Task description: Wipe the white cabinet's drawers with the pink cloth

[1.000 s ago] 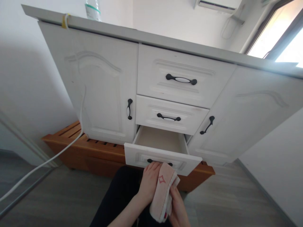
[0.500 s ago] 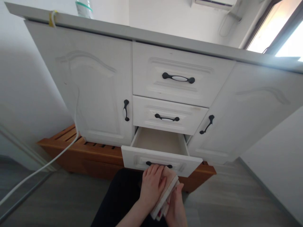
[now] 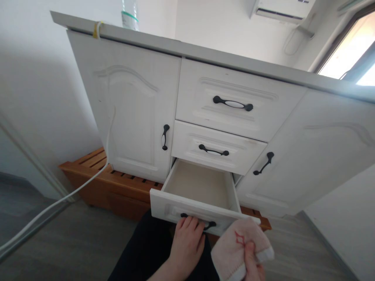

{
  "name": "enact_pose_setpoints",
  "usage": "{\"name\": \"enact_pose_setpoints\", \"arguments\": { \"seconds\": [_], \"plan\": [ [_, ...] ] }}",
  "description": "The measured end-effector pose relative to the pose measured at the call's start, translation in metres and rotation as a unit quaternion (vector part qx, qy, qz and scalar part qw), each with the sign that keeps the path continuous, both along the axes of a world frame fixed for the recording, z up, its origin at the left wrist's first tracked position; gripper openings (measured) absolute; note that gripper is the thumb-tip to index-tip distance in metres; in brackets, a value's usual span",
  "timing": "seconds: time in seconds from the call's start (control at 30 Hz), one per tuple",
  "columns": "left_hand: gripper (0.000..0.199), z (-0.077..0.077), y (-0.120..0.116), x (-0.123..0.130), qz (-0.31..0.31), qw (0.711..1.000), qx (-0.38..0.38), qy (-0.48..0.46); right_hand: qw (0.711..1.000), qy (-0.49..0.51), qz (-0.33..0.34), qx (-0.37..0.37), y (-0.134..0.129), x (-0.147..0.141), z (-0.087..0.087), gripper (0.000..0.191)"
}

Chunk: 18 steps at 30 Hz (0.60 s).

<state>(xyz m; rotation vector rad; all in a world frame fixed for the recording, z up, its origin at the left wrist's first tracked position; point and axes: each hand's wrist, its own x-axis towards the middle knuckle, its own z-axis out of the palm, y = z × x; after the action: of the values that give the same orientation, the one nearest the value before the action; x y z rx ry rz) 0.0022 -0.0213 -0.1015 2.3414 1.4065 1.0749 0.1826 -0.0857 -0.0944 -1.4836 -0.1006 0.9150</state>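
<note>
Facing a white cabinet (image 3: pixel 137 128) on a bench (image 3: pixel 125 193). Holding handle (image 3: pixel 210 225) with left hand (image 3: pixel 189 240), cloth (image 3: pixel 230 244) with right hand (image 3: pixel 252 260), now moved apart.

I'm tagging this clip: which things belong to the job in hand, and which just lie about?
In use:
- bottom drawer, pulled open
- its handle, left hand on it
- pink cloth, held in the right hand

Just around:
- bottle on the countertop
- white cable
- wooden bench
</note>
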Motion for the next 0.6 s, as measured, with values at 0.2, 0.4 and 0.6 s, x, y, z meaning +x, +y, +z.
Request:
{"name": "enact_pose_setpoints", "arguments": {
  "seconds": [0.2,0.4,0.6],
  "plan": [
    [0.009,-0.015,-0.019,0.0,-0.019,0.994,0.102,-0.011,0.972,-0.196,0.056,0.12,0.024,0.001,0.11,0.076],
    [0.009,-0.023,-0.017,-0.004,-0.019,0.988,0.156,-0.01,0.764,-0.42,0.477,0.105,0.149,-0.038,0.127,0.038],
    [0.016,-0.059,0.003,0.01,0.067,0.931,0.359,-0.008,0.703,-0.494,0.511,-0.022,0.27,-0.102,0.068,0.03]
  ]
}}
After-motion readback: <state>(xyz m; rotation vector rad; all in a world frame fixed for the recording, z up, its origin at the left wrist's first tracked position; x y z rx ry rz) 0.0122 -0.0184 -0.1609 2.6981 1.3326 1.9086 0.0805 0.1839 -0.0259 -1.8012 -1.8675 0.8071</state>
